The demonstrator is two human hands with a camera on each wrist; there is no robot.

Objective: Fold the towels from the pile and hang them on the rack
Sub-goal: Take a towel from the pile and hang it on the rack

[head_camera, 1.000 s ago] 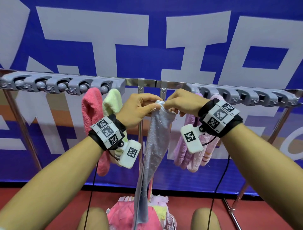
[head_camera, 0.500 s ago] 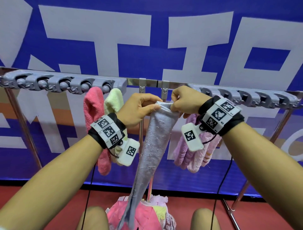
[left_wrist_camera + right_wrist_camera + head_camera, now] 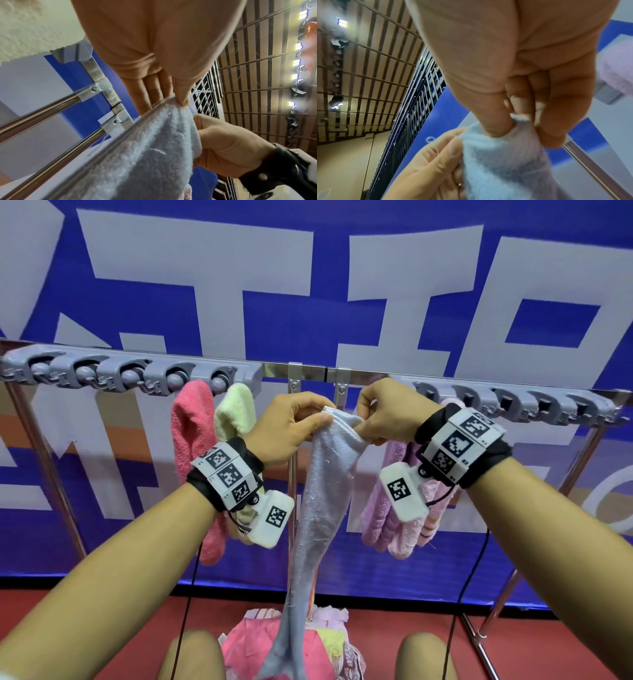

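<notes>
Since a moment ago my two hands have moved a little apart, so the top edge of the light blue towel (image 3: pixel 325 474) is now spread between them and no longer bunched at one point. The lower end has swung toward my left and hangs over the pile (image 3: pixel 301 642) on the floor.

On the left, a pink towel (image 3: pixel 191 453) and a pale yellow towel (image 3: pixel 236 409) already hang from the rack (image 3: pixel 137 371). My left hand (image 3: pixel 291 429) pinches one top corner between thumb and fingers, the fingers curled. My right hand (image 3: pixel 387 416) pinches the other corner in the same way. Behind it hang the lilac towels (image 3: pixel 387 508).

I judge that the towel is now opened at the top and ready to fold or lift to a free clip.
</notes>
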